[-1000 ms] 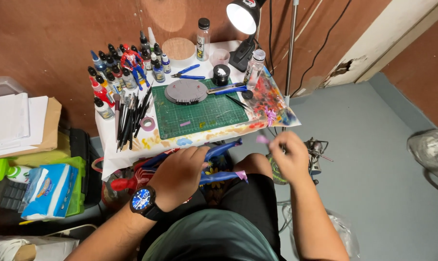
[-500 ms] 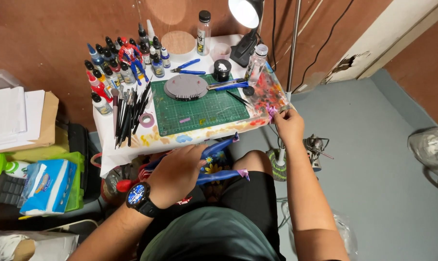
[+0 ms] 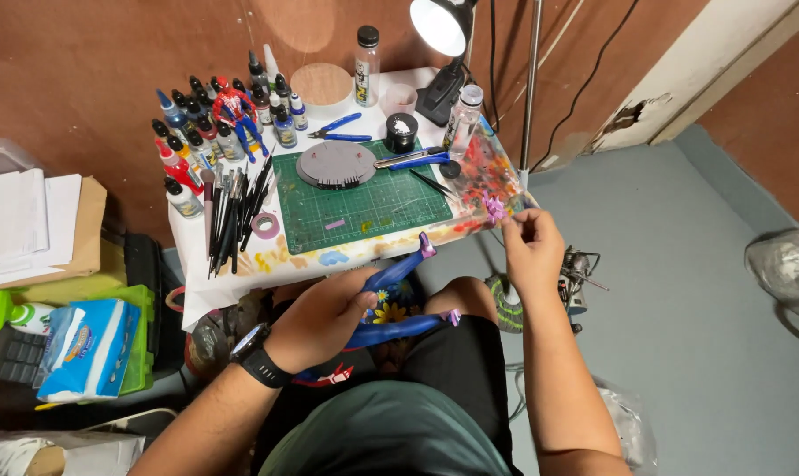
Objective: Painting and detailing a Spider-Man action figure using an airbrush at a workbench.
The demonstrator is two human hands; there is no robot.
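Note:
My left hand [image 3: 324, 317] grips a blue model figure [image 3: 397, 300] with curved limbs and purple tips, held on my lap just below the table edge. At the table's right front corner my right hand [image 3: 531, 251] pinches a small purple piece [image 3: 494, 208], over a paint-smeared palette sheet [image 3: 483, 176]. A green cutting mat [image 3: 364, 207] lies in the middle of the small white table [image 3: 241, 264], with a round grey base [image 3: 336, 165] on it.
Paint bottles [image 3: 196, 141] and a red-blue figure [image 3: 236, 106] crowd the table's back left; brushes [image 3: 232, 216] lie beside the mat. A lit desk lamp [image 3: 439, 35], blue pliers [image 3: 339, 128] and a black jar [image 3: 401, 130] stand behind. Tissue pack [image 3: 86, 348] and papers [image 3: 20, 220] sit at left.
My right hand rose from my lap to the palette sheet at the table's right corner, carrying the small purple piece. The left hand stayed on the blue figure.

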